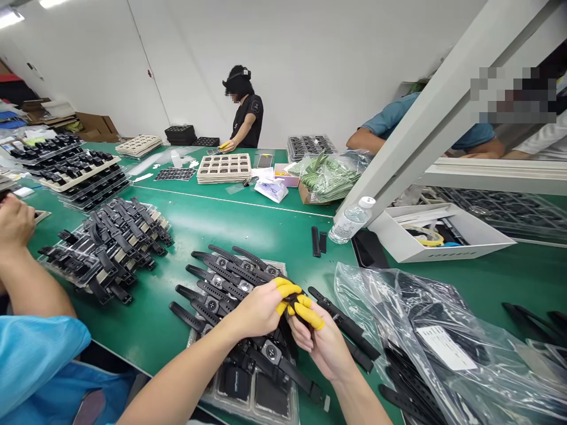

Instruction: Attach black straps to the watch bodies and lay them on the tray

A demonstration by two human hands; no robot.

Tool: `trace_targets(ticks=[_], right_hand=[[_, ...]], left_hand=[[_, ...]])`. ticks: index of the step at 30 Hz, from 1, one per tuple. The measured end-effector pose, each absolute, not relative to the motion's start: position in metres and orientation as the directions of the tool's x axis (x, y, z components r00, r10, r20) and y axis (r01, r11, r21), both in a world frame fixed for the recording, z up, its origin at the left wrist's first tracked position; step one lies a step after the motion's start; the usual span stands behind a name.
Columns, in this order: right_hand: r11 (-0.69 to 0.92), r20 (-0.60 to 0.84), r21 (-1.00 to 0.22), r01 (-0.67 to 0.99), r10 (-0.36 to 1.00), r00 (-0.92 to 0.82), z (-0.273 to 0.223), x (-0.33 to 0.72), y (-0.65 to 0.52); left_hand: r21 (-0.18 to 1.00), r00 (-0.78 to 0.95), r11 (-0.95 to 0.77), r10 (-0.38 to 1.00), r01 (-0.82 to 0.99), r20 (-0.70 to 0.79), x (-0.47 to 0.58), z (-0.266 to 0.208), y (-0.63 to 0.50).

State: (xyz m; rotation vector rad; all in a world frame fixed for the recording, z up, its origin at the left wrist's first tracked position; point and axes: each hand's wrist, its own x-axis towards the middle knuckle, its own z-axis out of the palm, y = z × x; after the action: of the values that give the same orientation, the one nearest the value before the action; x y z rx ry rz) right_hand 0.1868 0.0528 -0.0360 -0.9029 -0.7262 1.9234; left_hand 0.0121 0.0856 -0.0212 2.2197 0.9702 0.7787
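Observation:
My left hand (266, 304) and my right hand (316, 330) meet over the near middle of the table, both wearing yellow finger cots. Their fingertips are closed on a black watch strap (289, 337), mostly covered by the fingers; whether a watch body is attached is hidden. Under and beside them, black smartwatches (271, 352) with straps spread lie in rows, several showing round sensors on their backs. They rest on a clear plastic tray (230, 407) with dark square pockets. Just right of my right hand lie loose black straps (349, 330).
Clear bags (398, 295) of straps lie right, near a white box (456, 248), a phone (371, 248) and a water bottle (352, 221). Stacked watch trays (106, 248) stand left, beside a co-worker's blue sleeve (39, 348). Another person (248, 112) works across the table; a slanted post (425, 106) rises right.

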Motion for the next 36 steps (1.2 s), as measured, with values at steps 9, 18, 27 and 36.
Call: trace_targets(ticks=[9,18,27,36], right_hand=[[-0.467,-0.321,-0.704,-0.535,0.881,-0.347,-0.033,0.186,0.054],[-0.519,-0.376,-0.749,-0.411,0.844,-0.382,-0.033,0.186,0.057],[-0.484,-0.353,-0.783,-0.391,0.863,-0.361,-0.037,0.192,0.059],[-0.489,-0.379,-0.800,-0.347,0.861,-0.339,-0.034,0.186,0.057]], left_hand=[[0.743,0.599,-0.543,0.763,0.391,0.243,0.012,-0.008,0.083],[0.489,0.644,-0.638,0.742,0.595,0.186,0.011,-0.009,0.084],[0.570,0.638,-0.638,0.732,0.517,0.240,0.014,-0.009,0.083],[0.373,0.652,-0.641,0.750,0.671,0.114,0.016,-0.007,0.080]])
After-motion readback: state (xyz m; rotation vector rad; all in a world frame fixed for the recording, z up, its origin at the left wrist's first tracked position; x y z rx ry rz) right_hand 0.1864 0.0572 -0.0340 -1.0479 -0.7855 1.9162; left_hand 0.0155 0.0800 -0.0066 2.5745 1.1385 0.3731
